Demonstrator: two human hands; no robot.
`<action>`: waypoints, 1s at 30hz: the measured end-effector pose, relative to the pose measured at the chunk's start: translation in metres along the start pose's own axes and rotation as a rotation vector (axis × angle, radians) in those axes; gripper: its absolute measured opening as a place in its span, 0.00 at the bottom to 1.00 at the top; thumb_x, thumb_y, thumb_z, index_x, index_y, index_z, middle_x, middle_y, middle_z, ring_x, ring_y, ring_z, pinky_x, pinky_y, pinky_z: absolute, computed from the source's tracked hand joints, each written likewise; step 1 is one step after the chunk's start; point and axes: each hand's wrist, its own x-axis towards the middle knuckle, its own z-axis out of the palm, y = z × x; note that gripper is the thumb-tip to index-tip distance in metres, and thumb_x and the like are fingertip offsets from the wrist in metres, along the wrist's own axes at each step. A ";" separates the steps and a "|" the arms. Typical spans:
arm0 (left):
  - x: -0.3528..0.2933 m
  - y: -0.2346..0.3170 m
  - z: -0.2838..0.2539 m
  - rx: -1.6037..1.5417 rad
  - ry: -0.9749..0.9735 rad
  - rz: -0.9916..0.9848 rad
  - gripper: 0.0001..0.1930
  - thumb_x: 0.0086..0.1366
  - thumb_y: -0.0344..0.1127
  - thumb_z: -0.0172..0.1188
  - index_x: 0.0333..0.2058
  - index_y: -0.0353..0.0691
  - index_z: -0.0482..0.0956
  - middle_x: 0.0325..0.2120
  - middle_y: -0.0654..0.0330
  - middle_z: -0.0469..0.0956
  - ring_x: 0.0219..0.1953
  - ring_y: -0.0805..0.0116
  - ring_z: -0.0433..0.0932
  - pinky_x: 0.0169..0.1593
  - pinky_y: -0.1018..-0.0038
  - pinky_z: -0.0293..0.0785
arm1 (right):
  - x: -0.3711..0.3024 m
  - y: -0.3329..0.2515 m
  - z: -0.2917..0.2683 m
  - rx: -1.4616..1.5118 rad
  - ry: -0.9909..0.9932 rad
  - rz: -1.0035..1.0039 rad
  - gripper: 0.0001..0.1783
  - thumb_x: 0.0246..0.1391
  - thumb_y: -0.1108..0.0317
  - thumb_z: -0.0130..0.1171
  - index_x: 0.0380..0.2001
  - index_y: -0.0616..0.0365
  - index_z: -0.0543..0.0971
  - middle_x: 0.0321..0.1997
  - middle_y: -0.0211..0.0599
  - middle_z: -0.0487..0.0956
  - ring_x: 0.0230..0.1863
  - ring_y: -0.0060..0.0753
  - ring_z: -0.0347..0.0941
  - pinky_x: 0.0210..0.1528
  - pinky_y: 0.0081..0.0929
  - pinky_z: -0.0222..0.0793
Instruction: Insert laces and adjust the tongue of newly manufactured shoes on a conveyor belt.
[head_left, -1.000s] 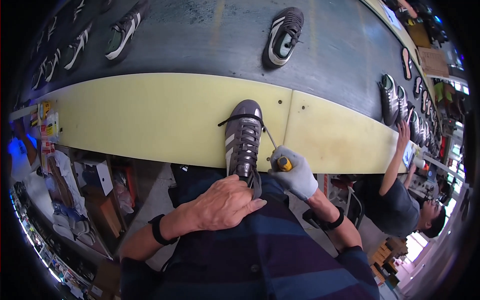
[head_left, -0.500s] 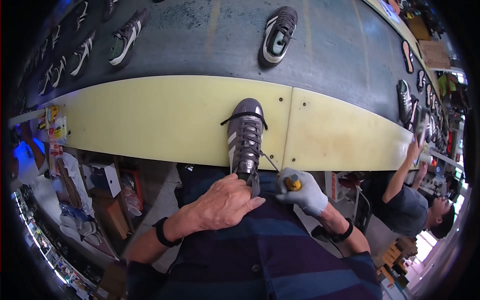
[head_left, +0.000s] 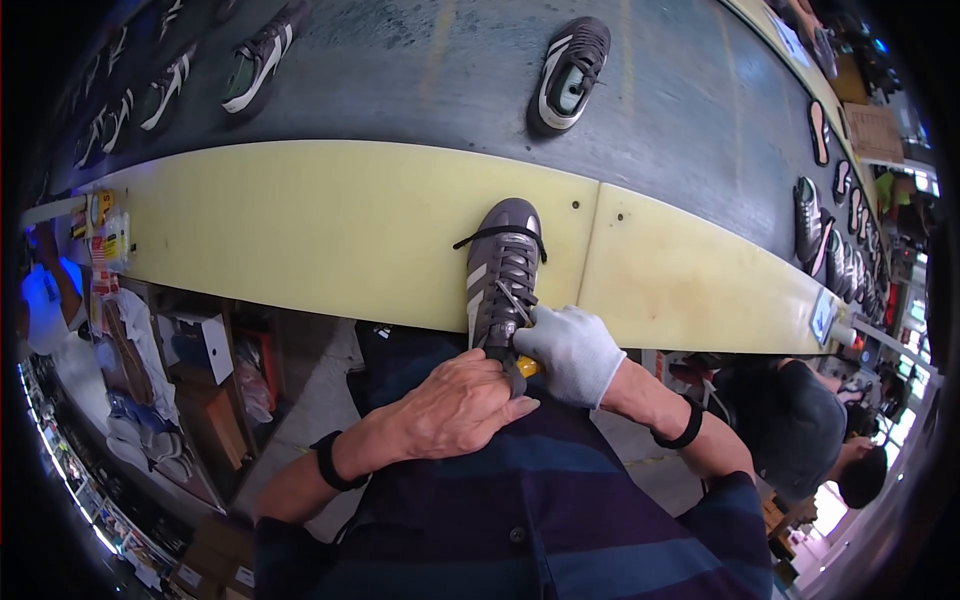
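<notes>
A dark grey low-top sneaker (head_left: pixel 509 218) with pale side stripes lies toe-away on the pale yellow tabletop edge, its heel end toward my body. My bare left hand (head_left: pixel 455 405) is closed around the heel and collar. A black lace end lies across the vamp. My right hand (head_left: pixel 573 350), in a pale work glove, is closed on a yellow-handled awl-like tool (head_left: pixel 527 367). The tool's thin metal shaft lies slanted over the lacing, its tip among the lace rows; whether it hooks a lace, I cannot tell.
Beyond the yellow tabletop (head_left: pixel 300 200) runs a dark belt-like surface (head_left: pixel 450 100) with a single sneaker (head_left: pixel 570 75). More sneakers stand at the far left. Insoles (head_left: pixel 819 132) and shoes line the right, where a co-worker (head_left: pixel 800 425) bends over. Boxes (head_left: pixel 215 420) are below left.
My gloved hand has moved left and forward, bringing the tool from beside the shoe to over its laces. My left hand keeps its grip. The co-worker has bent lower.
</notes>
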 end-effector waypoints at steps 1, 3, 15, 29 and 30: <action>0.000 0.003 -0.002 0.003 -0.039 -0.040 0.17 0.75 0.39 0.57 0.28 0.34 0.75 0.25 0.51 0.72 0.31 0.49 0.71 0.41 0.58 0.67 | 0.002 -0.001 -0.002 -0.087 -0.065 0.016 0.15 0.42 0.72 0.71 0.37 0.54 0.81 0.33 0.45 0.76 0.34 0.56 0.77 0.35 0.43 0.72; 0.000 0.003 -0.005 0.003 -0.069 -0.080 0.17 0.75 0.40 0.56 0.29 0.34 0.75 0.25 0.51 0.73 0.32 0.49 0.72 0.42 0.58 0.67 | -0.002 0.005 0.002 0.156 -0.022 0.025 0.15 0.43 0.72 0.71 0.36 0.54 0.80 0.33 0.43 0.77 0.34 0.51 0.77 0.35 0.40 0.73; 0.007 0.000 -0.015 0.025 -0.156 -0.014 0.19 0.74 0.41 0.59 0.24 0.36 0.74 0.21 0.52 0.74 0.27 0.50 0.73 0.39 0.59 0.68 | -0.029 -0.005 -0.011 0.868 -0.049 0.399 0.09 0.51 0.73 0.67 0.34 0.59 0.78 0.34 0.31 0.77 0.36 0.26 0.72 0.44 0.28 0.71; 0.012 0.009 -0.008 0.009 -0.167 0.007 0.13 0.73 0.38 0.60 0.32 0.34 0.78 0.24 0.53 0.75 0.28 0.51 0.74 0.39 0.60 0.68 | -0.030 0.003 0.033 0.491 0.378 0.196 0.11 0.44 0.79 0.66 0.33 0.57 0.78 0.33 0.41 0.74 0.33 0.45 0.74 0.39 0.36 0.70; 0.011 0.009 -0.009 0.015 -0.170 0.008 0.13 0.73 0.38 0.60 0.32 0.34 0.78 0.24 0.53 0.75 0.28 0.51 0.74 0.39 0.60 0.68 | -0.033 0.003 0.033 0.493 0.384 0.192 0.11 0.44 0.79 0.66 0.33 0.57 0.78 0.33 0.41 0.74 0.33 0.45 0.74 0.39 0.36 0.70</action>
